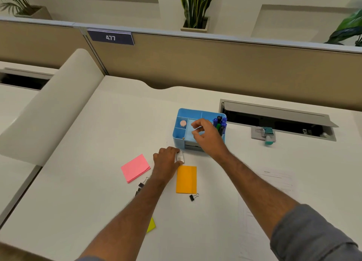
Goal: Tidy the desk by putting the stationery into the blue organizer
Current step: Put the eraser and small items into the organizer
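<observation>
The blue organizer (pixel 181 114) stands mid-desk with markers (pixel 220 123) upright in its right compartment and a pink round item (pixel 183 123) in a left one. My right hand (pixel 205 132) hovers over its middle compartment, thumb and forefinger pinching a pale blue sticky pad (pixel 193 128). My left hand (pixel 166 158) rests on the desk just in front of the organizer and grips a small white staple box (pixel 180 156). A pink sticky pad (pixel 135 167), an orange pad (pixel 186 179), a yellow pad (pixel 151 225) and binder clips (pixel 193 197) (pixel 142 183) lie on the desk.
A correction tape dispenser (pixel 267 134) lies on a grey card beside the open cable tray (pixel 278 121) at the right. Printed paper sheets (pixel 274 184) lie under my right forearm. A beige partition (pixel 195 64) closes the desk's far side.
</observation>
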A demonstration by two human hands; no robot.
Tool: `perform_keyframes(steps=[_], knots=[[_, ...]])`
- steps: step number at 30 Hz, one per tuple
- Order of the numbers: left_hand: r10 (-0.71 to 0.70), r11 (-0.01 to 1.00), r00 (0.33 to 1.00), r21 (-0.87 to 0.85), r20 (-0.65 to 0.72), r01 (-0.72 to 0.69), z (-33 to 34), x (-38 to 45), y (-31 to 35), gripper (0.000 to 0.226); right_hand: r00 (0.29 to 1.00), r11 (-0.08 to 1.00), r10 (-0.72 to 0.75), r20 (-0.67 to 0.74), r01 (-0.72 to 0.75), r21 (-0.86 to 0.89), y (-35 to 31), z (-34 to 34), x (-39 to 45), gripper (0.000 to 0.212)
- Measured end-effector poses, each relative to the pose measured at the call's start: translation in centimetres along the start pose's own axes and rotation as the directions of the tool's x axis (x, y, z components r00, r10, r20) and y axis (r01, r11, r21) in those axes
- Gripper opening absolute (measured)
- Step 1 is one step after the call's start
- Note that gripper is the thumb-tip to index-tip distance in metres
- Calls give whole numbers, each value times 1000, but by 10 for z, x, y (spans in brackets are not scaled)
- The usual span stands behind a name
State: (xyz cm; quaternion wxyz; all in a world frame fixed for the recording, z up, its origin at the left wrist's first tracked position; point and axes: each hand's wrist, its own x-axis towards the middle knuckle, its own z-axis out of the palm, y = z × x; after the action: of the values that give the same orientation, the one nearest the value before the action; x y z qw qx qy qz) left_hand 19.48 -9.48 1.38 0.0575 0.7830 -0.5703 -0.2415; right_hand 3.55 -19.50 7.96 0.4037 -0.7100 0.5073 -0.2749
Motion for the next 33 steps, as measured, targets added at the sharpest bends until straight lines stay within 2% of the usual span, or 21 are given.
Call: perform_keyframes(steps=[7,10,13,16,19,22,27,30,33], knots=[[-40,999,999,-29,-3,40,1,3,1,64,999,999,-4,39,2,39,10,3,-26,11],[-38,996,999,-80,-29,36,0,-1,7,50,997,999,12,81,-15,41,17,7,-37,11],[-67,970,996,-237,-65,50,-1,-10,12,27,990,997,51,129,-58,53,22,9,-46,10],[-99,934,987,-353,-129,48,-7,-18,17,19,985,995,73,156,-84,60,24,10,-52,10],[-148,865,979,-499,-138,61,-15,-26,24,22,986,997,65,155,-71,34,23,12,-56,13],[-201,728,974,-681,-105,76,-23,-31,30,23,987,997,72,142,-76,24,23,13,-59,20],[-249,500,967,-863,-60,76,-35,-37,37,28,978,948,122,172,-166,273,9,10,-61,28],[-228,485,969,-874,-97,27,-44,-41,45,32,985,925,111,130,-151,348,-2,1,-55,23],[-212,535,969,-845,-127,6,-46,-44,50,30,996,957,58,72,-76,279,-9,-10,-39,19]])
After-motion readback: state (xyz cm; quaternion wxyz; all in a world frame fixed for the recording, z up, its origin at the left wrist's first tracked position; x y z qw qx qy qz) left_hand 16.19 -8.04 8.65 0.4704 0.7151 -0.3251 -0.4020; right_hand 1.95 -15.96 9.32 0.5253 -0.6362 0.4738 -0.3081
